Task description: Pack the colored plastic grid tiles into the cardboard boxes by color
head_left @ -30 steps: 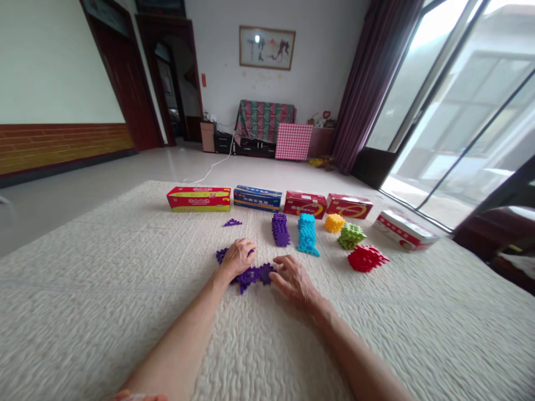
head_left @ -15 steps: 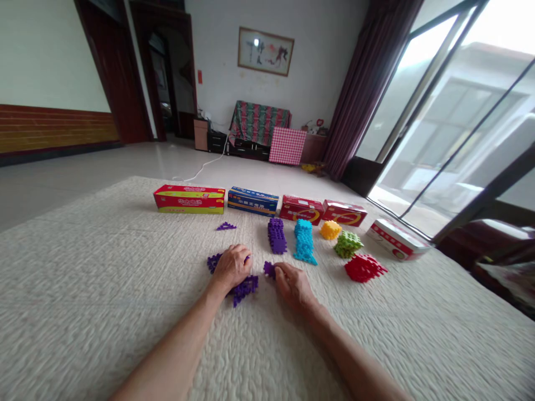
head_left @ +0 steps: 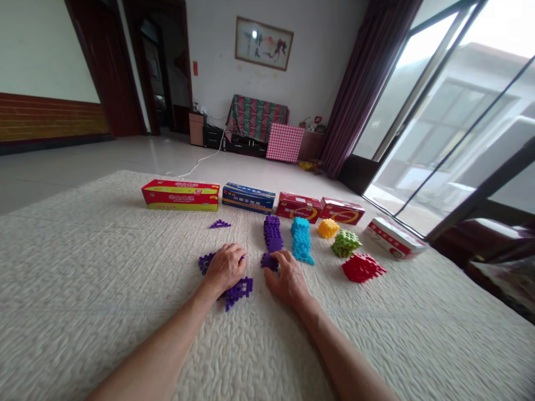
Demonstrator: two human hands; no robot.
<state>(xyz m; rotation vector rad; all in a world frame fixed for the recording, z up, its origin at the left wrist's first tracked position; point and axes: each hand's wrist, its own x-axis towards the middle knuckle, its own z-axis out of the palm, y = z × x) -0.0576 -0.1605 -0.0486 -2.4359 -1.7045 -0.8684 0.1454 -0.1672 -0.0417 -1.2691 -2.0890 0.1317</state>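
My left hand rests curled on a scatter of loose purple interlocking pieces on the quilted cream mat. My right hand pinches a single purple piece and holds it against the near end of a purple stack. Beside that stack lie a cyan stack, a small orange cluster, a green cluster and a red heap. One lone purple piece lies farther back on the left.
A row of cartons lines the mat's far edge: a red-yellow box, a blue box, two red boxes and a white-red tin. Beyond is tiled floor with a white cable, a covered cabinet and big glass doors at the right.
My right hand has closed on one purple piece and carried it forward from the loose pile to the end of the purple stack. My left hand stays on the pile.
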